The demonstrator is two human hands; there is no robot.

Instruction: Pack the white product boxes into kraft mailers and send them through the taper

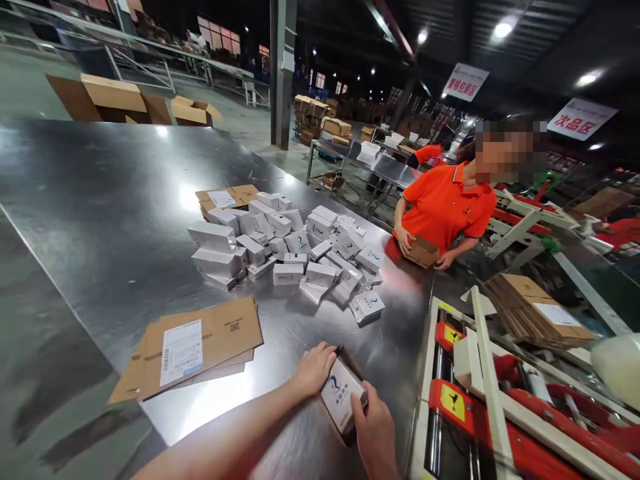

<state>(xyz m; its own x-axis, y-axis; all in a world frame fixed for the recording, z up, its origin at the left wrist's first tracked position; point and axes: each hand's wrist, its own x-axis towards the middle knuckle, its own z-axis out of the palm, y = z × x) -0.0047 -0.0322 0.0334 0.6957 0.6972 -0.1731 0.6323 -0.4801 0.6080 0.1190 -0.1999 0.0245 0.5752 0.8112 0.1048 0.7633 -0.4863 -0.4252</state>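
A small white box point(341, 393) with a blue logo and dark lettering sits in an open brown cardboard carton point(327, 419) at the table's near edge. My left hand point(316, 370) curls over the carton's far left edge. My right hand point(373, 417) grips from the right, its thumb on the white box and its fingers by the carton's side, partly hidden. Beyond both hands lies a loose heap of similar white boxes point(287, 275). To the left, flat folded cartons point(220, 340) overlap on the metal table point(115, 220), the top one bearing a white label.
More flattened cartons point(245, 195) lie behind the heap. At right stands a red and white roller machine point(455, 403) with a stack of flat cartons point(535, 310). A co-worker in an orange shirt point(445, 207) holds a brown carton point(423, 252) across the table. Open cartons point(113, 100) stand beyond the far edge.
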